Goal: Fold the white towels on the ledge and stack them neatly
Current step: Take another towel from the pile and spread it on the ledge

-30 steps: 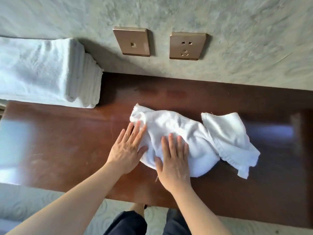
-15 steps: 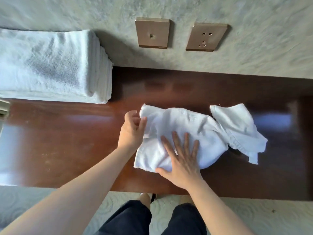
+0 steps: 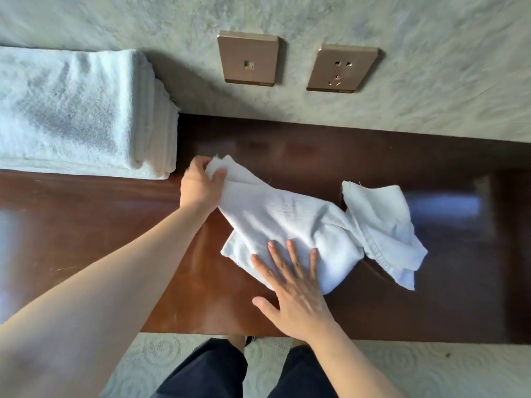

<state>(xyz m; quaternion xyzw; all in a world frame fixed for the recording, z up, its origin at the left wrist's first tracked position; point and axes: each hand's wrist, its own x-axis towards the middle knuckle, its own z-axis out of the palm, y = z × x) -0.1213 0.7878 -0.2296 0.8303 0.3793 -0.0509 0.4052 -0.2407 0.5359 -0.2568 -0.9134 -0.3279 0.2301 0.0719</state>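
Observation:
A crumpled white towel [image 3: 298, 222] lies on the dark wooden ledge [image 3: 86, 225]. My left hand [image 3: 199, 186] grips its far left corner and holds it stretched toward the wall. My right hand [image 3: 296, 288] lies flat with straight fingers on the towel's near edge, pressing it to the ledge. The towel's right end [image 3: 382, 225] is still bunched and twisted. A neat stack of folded white towels [image 3: 71, 110] stands at the ledge's far left against the wall.
Two bronze wall plates, a switch plate [image 3: 248, 61] and a socket [image 3: 342, 68], sit on the grey wall above the ledge. Bare wood [image 3: 459, 268] stretches to the right. My dark trousers [image 3: 218, 372] and pale patterned floor [image 3: 431, 369] show below the ledge's front edge.
My left hand has closed on the towel's left corner and pulled it up and leftward, stretching the cloth. My right hand stayed flat on the near edge.

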